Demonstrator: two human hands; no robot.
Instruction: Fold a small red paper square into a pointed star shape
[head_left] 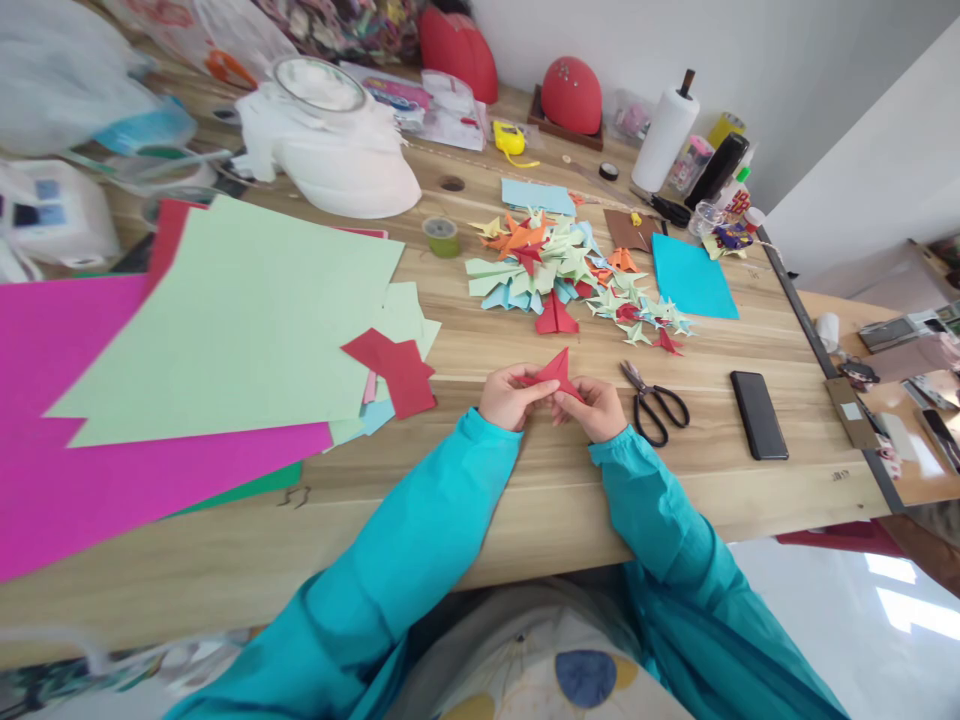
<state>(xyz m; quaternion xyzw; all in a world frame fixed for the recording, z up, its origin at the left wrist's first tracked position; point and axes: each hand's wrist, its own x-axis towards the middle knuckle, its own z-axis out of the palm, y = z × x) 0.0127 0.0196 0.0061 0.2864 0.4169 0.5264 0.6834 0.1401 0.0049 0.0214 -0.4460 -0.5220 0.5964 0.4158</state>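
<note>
A small folded red paper piece [556,370] with pointed corners is held above the table between both hands. My left hand [510,395] pinches its left side, thumb on top. My right hand [594,405] grips its lower right side with thumb and fingers. Just beyond lies a pile of folded paper shapes [551,260] in green, orange, blue, yellow and red. To the right of my right hand rest black-handled scissors [654,402], blades pointing away. Red paper pieces [401,372] lie to the left of my left hand.
Large green sheets [240,320] overlap a magenta sheet [45,480] on the left. A blue paper square [694,277] and a black phone [759,415] lie on the right. A thread spool [440,237], a yellow tape measure [509,138] and a white paper roll [666,135] stand farther back.
</note>
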